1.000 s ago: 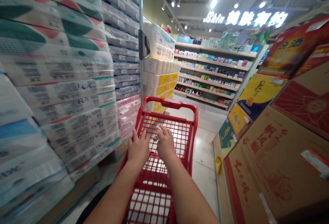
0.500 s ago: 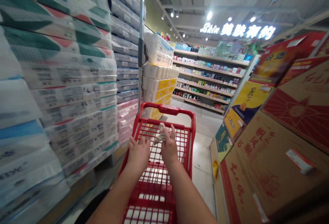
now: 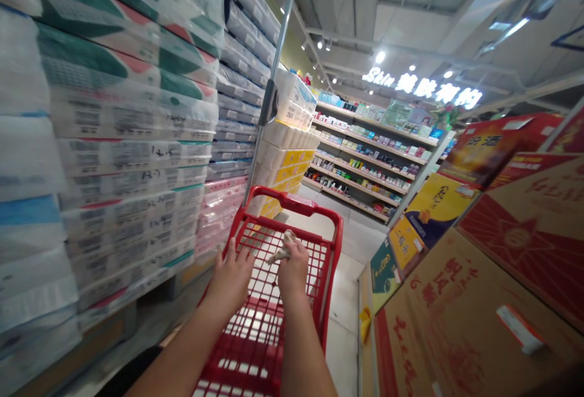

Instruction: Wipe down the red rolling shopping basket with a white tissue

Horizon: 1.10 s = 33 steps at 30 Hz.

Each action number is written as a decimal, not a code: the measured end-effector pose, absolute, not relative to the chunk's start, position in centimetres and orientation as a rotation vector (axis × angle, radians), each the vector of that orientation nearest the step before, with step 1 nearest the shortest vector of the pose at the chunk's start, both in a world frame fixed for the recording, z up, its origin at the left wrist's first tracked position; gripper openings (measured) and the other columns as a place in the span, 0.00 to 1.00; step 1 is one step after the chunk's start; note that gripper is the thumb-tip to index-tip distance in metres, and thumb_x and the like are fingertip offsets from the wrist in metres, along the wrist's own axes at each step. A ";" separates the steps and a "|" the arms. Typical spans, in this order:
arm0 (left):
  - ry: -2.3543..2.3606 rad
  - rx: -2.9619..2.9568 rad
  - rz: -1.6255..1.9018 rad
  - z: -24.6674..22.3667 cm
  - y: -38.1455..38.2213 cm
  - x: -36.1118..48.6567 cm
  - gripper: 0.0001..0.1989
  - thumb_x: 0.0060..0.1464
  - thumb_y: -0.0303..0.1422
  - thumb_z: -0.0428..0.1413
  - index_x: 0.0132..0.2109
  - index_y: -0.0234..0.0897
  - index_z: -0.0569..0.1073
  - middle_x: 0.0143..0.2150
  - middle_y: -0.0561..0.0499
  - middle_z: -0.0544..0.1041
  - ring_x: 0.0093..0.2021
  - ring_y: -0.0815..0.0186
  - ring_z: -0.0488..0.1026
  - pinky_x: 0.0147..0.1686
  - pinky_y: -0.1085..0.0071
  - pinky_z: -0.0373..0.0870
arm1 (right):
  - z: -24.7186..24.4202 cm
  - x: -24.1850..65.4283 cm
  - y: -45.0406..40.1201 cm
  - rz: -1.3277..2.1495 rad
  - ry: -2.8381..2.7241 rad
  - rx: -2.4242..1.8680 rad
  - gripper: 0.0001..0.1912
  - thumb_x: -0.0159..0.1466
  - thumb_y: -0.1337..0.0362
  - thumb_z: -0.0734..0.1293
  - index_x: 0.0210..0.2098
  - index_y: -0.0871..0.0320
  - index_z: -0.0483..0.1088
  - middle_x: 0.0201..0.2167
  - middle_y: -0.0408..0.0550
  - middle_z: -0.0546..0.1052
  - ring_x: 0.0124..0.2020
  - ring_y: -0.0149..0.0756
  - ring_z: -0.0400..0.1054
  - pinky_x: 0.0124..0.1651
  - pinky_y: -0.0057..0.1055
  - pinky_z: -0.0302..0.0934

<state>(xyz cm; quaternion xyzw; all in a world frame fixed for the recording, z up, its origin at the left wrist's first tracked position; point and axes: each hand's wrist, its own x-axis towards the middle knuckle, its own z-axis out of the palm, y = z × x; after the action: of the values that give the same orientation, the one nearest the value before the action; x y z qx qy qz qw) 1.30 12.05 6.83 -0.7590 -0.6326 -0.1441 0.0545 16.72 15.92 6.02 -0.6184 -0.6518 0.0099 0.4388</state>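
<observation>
My left hand hangs open above a red wire shopping cart, its fingers spread and close to the mesh. My right hand is beside it, pinching a crumpled pale paper wad between its fingers. The wad is small and slightly blurred, so I cannot tell exactly what kind of paper it is. Both forearms reach forward over the cart's near part, and the cart's near rim is out of view.
Tall plastic-wrapped bales of tissue stand close on the left, and printed cardboard cartons are stacked on the right. A metal pole rises beside the cart. Shelves of packaged goods stand ahead, beyond a tiled floor aisle.
The whole view has rolled and shifted, so the shelves and cartons sit lower and tilted. My left hand sits a little further left, and the paper wad stays in my right hand.
</observation>
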 end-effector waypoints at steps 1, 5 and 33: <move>-1.916 -2.306 -0.428 7.0 11.9 1.3 0.28 0.41 0.21 0.54 0.53 0.36 0.70 0.62 0.42 0.66 0.71 0.41 0.39 0.63 0.44 0.47 | 6.1 17.0 15.7 0.027 -1.655 -1.511 0.26 0.53 0.81 0.59 0.45 0.59 0.76 0.54 0.57 0.71 0.57 0.45 0.65 0.59 0.44 0.61; -1.928 -2.319 -0.385 7.6 11.7 1.6 0.26 0.43 0.22 0.54 0.53 0.36 0.70 0.61 0.42 0.67 0.70 0.41 0.42 0.61 0.45 0.53 | 6.2 17.7 15.2 0.117 -1.799 -1.356 0.29 0.53 0.82 0.57 0.47 0.55 0.76 0.57 0.51 0.70 0.60 0.39 0.62 0.62 0.38 0.59; -1.879 -2.131 -0.480 6.0 12.2 2.4 0.20 0.48 0.21 0.51 0.49 0.30 0.73 0.58 0.37 0.69 0.69 0.39 0.45 0.65 0.43 0.42 | 5.4 16.5 15.2 0.014 -1.809 -1.421 0.27 0.56 0.78 0.61 0.53 0.55 0.70 0.61 0.52 0.65 0.61 0.43 0.57 0.63 0.41 0.54</move>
<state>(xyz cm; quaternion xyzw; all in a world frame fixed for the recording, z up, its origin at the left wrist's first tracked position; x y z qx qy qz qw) 2.45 12.17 6.03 -0.7333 -0.6467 -0.1650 0.1297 16.47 15.24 5.41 -0.5637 -0.7179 0.0056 0.4084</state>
